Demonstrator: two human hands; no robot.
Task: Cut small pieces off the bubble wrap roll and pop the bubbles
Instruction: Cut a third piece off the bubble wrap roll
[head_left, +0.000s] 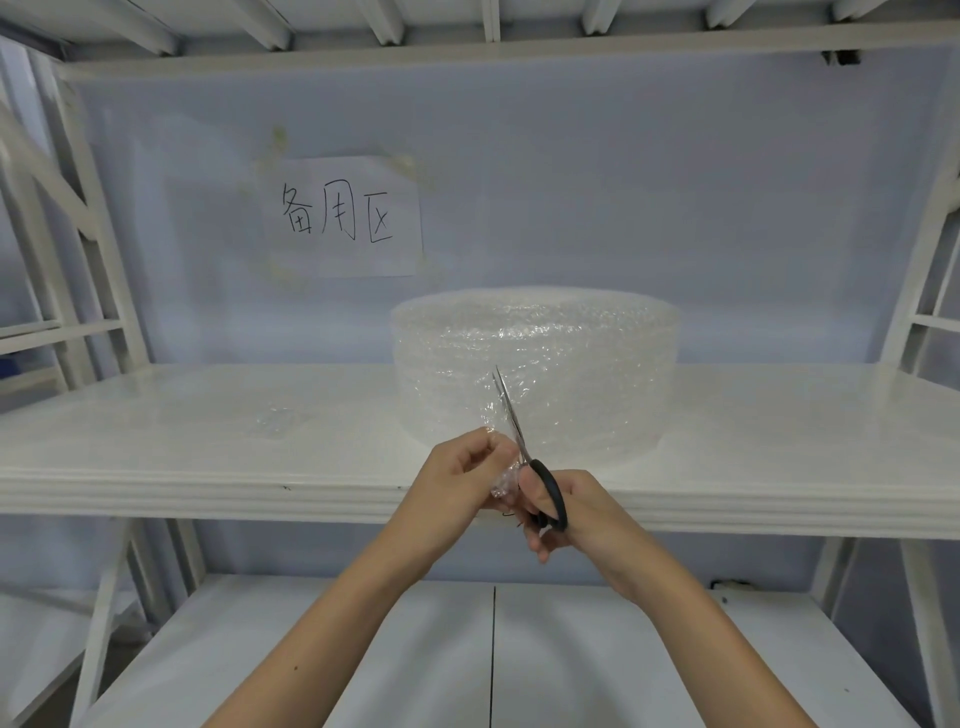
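A large clear bubble wrap roll (540, 364) lies on the white shelf (208, 447), right of its middle. In front of the roll, my left hand (462, 467) pinches a loose strip of bubble wrap (505, 480) that hangs at the shelf's front edge. My right hand (566, 514) grips the black handles of a pair of scissors (514, 421). Their thin metal blades point up and away, nearly together, alongside the strip and in front of the roll.
A small clear scrap of bubble wrap (272, 423) lies on the shelf to the left. A paper sign (343, 215) with handwriting hangs on the back wall. White frame uprights stand at both sides, and a lower shelf (363, 649) lies beneath my arms.
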